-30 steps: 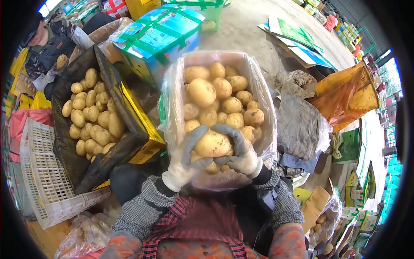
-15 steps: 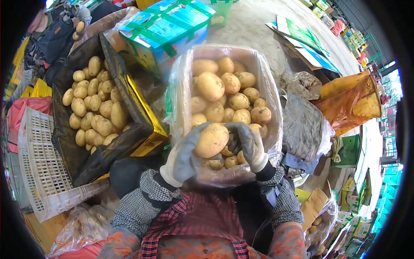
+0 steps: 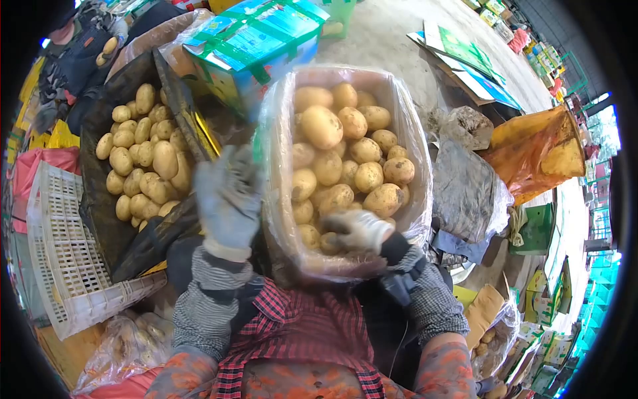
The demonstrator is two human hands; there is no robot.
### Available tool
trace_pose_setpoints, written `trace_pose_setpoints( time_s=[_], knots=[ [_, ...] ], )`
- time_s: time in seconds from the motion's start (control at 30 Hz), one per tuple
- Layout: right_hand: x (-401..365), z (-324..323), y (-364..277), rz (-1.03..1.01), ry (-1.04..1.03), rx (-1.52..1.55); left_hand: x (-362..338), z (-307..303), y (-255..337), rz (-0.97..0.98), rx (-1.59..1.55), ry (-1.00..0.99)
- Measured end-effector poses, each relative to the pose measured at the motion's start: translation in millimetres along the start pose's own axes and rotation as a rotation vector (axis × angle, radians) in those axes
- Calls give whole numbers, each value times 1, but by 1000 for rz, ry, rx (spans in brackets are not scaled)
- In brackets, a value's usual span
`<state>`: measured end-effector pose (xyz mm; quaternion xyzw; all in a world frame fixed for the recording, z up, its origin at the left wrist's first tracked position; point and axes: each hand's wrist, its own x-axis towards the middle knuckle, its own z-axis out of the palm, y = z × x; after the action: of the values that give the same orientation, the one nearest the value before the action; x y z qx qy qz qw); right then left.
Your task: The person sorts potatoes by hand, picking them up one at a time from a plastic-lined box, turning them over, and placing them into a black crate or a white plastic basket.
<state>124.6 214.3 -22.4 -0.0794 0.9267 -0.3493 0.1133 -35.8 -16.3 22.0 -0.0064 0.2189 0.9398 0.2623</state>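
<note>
My left hand (image 3: 231, 196), in a grey-and-white work glove, is between the two potato boxes. Its fingers point away from me, spread and slightly blurred, and no potato shows in it. In front of me, a carton lined with clear plastic (image 3: 417, 179) holds many potatoes (image 3: 367, 176), some with dirt on the skin. My right hand (image 3: 365, 229), gloved too, is low over the near potatoes in this carton. Its fingers are smeared by motion. To the left, a box with a black liner (image 3: 96, 206) contains more potatoes (image 3: 143, 156).
A white plastic crate (image 3: 66, 239) leans beside the black-lined box. A blue taped carton (image 3: 256, 36) stands behind. To the right are a grey plastic sheet (image 3: 468, 193) and an orange bag (image 3: 531, 156). Another person (image 3: 76, 66) is at the upper left, with potatoes nearby.
My left hand has moved left, out of the clear-lined carton, and the large potato it held has left it. Another potato now shows in the black-lined box. My right hand has shifted slightly left and nearer.
</note>
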Motion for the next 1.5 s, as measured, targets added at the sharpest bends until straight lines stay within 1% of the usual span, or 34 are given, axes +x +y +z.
trace_pose_setpoints(
  time_s=[0.03,0.1,0.13,0.2,0.23,0.27,0.3,0.33,0.37,0.43,0.5,0.53,0.6,0.63,0.67,0.7,0.73,0.77,0.8,0.83,0.9,0.93,1.0,1.03,1.07,1.1,1.17,1.23,1.27,1.3,1.33,1.37,1.43,1.5],
  knots=[
    [8,18,2,43,-19,-41,-3,6,-15,-44,32,-18],
    [19,55,4,126,-62,-126,-16,-9,-33,-160,242,-112],
    [23,64,9,132,-102,-154,-21,4,-40,-128,459,-99],
    [37,73,16,136,-175,-130,-5,-35,-75,-179,388,-103],
    [43,76,20,150,-217,-110,-28,15,-53,-156,500,65],
    [53,75,15,271,-275,-158,-36,23,-41,-117,489,54],
    [58,83,26,297,-275,-166,-38,24,-38,-103,473,28],
    [60,76,26,234,-336,-196,-30,-2,-52,-157,350,-49],
    [58,79,36,231,-279,-115,-29,-4,-47,-150,332,-47],
    [51,49,23,272,-306,78,-28,-7,-38,-136,294,-44],
    [34,26,31,493,-218,722,-30,5,-29,-51,348,-8],
    [28,10,14,425,-36,857,-26,-2,-35,-26,359,-36],
    [17,-14,-4,273,225,783,-20,-27,-45,69,393,-50],
    [13,-21,-15,198,348,718,-25,-28,-58,75,395,-74],
    [12,-27,-34,152,437,669,-29,-18,-55,-9,473,-132],
    [17,-34,-63,102,518,613,-34,-28,-62,-130,343,-188],
    [13,-27,-45,112,540,574,-40,-33,-67,-257,221,-228],
    [8,-22,-33,82,555,653,-41,-34,-74,-351,89,-207],
    [3,-31,-26,-40,444,671,-43,-30,-78,-443,-42,-173],
    [2,-37,-39,-36,502,679,-39,4,-59,-441,10,-136],
    [0,-42,-36,76,583,713,-36,5,-55,-478,107,-130],
    [2,-43,-38,72,584,705,-35,5,-54,-489,159,-125],
    [0,-46,-46,72,581,687,-36,5,-59,-511,116,-159],
    [0,-45,-48,19,535,647,-37,12,-62,-522,94,-174],
    [-1,-39,-49,35,530,499,-40,23,-65,-549,9,-118],
    [-2,-34,-49,52,521,352,-43,21,-69,-539,202,-153],
    [-2,-24,-46,-36,518,173,-48,15,-69,-507,589,-237],
    [-4,-26,-46,-141,570,115,-51,12,-68,-562,507,-223],
    [-7,-22,-34,-77,559,180,-51,11,-67,-580,465,-215],
    [-1,-22,-33,2,611,411,-51,10,-66,-596,425,-204],
    [5,-23,-34,69,686,648,-51,5,-70,-576,306,-257],
    [1,-36,-34,136,697,777,-52,5,-69,-573,292,-267],
    [-3,-49,-31,103,759,746,-53,10,-66,-560,257,-286],
    [-4,-50,-42,41,628,915,-53,11,-65,-540,269,-273]
  ],
)
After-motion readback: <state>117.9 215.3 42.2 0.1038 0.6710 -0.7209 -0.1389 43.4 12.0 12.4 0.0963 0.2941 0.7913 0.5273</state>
